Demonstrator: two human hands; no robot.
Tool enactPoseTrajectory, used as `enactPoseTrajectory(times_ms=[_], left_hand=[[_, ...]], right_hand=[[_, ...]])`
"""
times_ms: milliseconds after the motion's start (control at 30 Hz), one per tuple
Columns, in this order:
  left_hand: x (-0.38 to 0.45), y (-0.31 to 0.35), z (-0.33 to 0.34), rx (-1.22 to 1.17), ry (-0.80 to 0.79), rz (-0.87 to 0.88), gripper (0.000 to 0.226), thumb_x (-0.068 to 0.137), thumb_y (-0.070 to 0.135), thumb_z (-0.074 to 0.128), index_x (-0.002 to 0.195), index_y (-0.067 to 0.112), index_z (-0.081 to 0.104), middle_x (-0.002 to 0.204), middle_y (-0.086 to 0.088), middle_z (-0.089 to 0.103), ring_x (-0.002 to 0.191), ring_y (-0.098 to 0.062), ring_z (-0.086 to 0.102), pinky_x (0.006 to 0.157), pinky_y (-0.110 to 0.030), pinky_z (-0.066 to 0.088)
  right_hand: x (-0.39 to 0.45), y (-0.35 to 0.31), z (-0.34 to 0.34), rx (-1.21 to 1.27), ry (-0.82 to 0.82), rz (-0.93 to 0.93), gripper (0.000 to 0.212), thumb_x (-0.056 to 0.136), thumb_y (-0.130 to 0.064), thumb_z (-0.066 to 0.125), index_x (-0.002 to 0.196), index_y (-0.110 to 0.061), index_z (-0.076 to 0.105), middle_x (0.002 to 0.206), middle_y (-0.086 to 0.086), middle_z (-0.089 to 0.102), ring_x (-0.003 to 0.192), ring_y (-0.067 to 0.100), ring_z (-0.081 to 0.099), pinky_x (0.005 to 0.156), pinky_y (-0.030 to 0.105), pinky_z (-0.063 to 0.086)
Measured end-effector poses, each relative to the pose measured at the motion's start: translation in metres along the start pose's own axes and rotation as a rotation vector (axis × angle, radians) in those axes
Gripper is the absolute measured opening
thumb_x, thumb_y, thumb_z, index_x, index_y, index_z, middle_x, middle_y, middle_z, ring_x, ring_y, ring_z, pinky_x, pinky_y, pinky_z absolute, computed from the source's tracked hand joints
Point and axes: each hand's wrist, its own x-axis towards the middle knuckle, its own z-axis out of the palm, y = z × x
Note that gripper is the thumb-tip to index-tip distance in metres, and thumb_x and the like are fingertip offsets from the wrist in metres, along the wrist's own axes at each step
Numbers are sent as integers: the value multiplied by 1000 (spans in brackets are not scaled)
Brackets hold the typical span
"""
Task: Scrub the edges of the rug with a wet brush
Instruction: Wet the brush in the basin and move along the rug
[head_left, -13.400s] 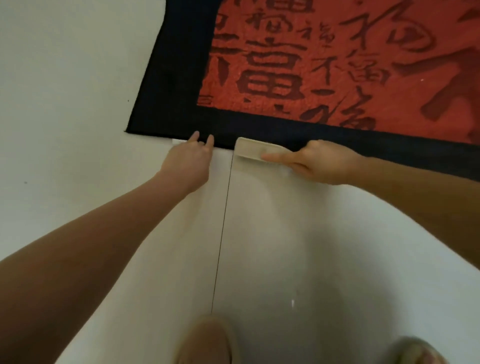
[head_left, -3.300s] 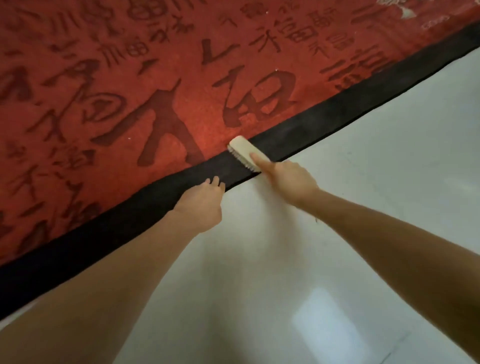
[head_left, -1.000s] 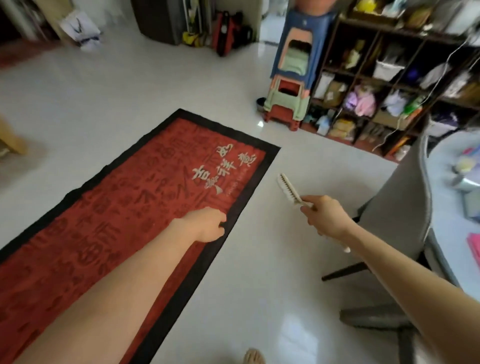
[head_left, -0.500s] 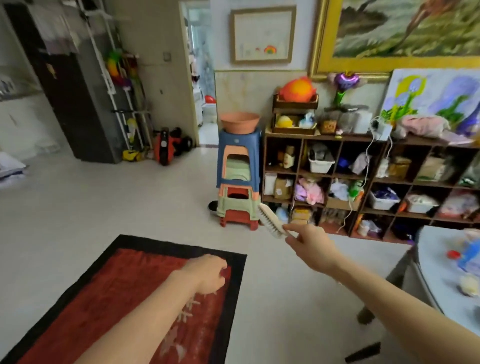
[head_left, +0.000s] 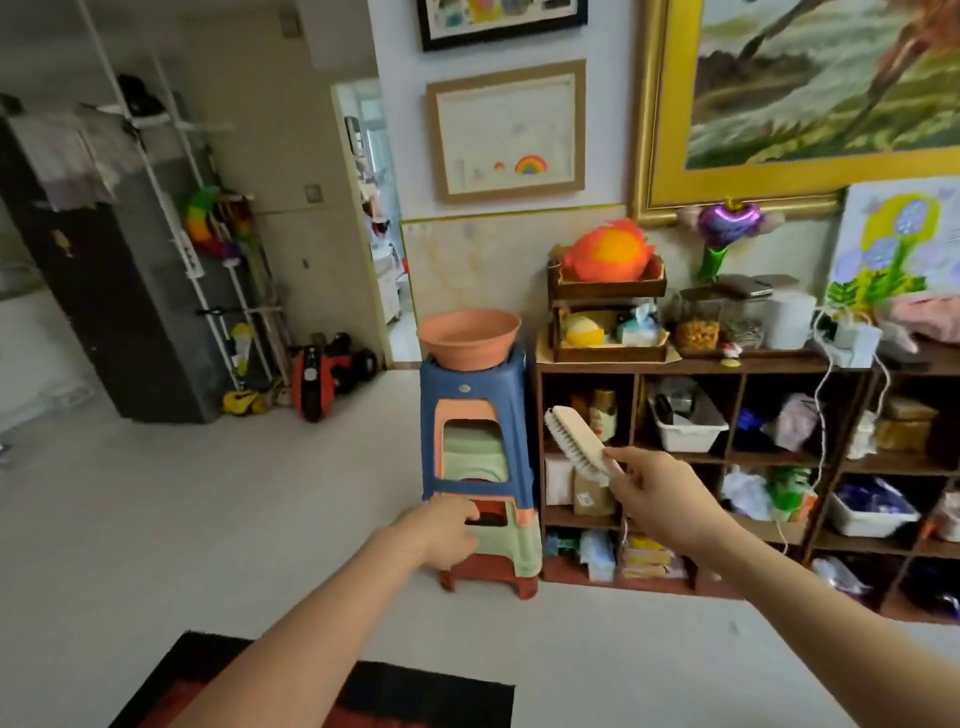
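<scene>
My right hand (head_left: 657, 496) grips the handle of a cream scrubbing brush (head_left: 576, 444) and holds it up in the air, bristles facing left, in front of the shelf. My left hand (head_left: 441, 530) hangs in front of me with its fingers loosely curled and holds nothing. Only the far end of the rug (head_left: 441, 699) shows at the bottom edge, with its black border and a strip of red; my left forearm covers part of it. Neither hand touches the rug.
A stack of plastic stools (head_left: 475, 467) with an orange basin (head_left: 467, 338) on top stands straight ahead on the pale tiled floor (head_left: 156, 519). A dark cubby shelf (head_left: 737, 467) full of clutter lines the wall at right. A doorway (head_left: 379, 218) opens behind.
My view has risen from the rug's edge to the room. Both hands have left the rug, and the brush has lifted up and toward the stools and shelf.
</scene>
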Motion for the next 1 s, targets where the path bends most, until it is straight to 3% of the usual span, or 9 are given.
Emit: enactPoseTrajectory(times_ms=[133,267,433,567,667,833,1000], left_hand=[[114,-9,-44,-187,119,-113,33,97,26,53,127,14,60,130,-1,58,116,-21,56,96,-27,45],[203,-27,-79,-248,212,-207,42,92,25,53,134,18,56,135,-4,58,117,-22,56,99,-36,47],[308,-56,-123,-327,328,-276,45,98,18,52,141,7,46,141,-5,50,126,-26,50,104,-35,41],[414,-99,-145,-506,399,-335,18,97,21,52,113,13,49,109,-1,58,95,-20,54,75,-28,41],[476,-121,-162,-612,433,-371,26,93,22,52,113,5,53,105,-12,65,93,-29,62,67,-30,41],[545,-142,-168,-747,453,-554,39,100,30,46,124,-1,50,120,-21,61,109,-38,59,80,-36,44],[604,-166,-169,-811,482,-694,46,104,34,40,126,-4,53,127,-19,57,115,-36,57,97,-38,44]], right_hand=[[137,18,5,20,-62,-57,39,99,-22,44,138,-19,50,87,-2,63,52,5,54,41,12,34],[251,24,19,30,-132,-85,39,100,-21,43,137,-19,51,75,-4,64,51,7,55,40,15,37],[389,34,53,-12,-141,-137,40,100,-22,42,139,-21,51,108,4,67,63,7,58,46,16,38],[491,44,89,-81,-149,-174,39,99,-20,41,137,-19,51,108,7,68,70,17,60,53,25,42],[551,43,105,-145,-167,-197,39,99,-20,42,137,-21,52,115,9,67,89,27,64,72,40,52],[640,34,131,-189,-234,-216,42,98,-20,43,140,-22,49,121,13,64,106,35,60,85,38,50],[731,33,181,-321,-421,-353,50,93,-4,38,141,-15,45,116,19,63,104,38,60,87,45,49]])
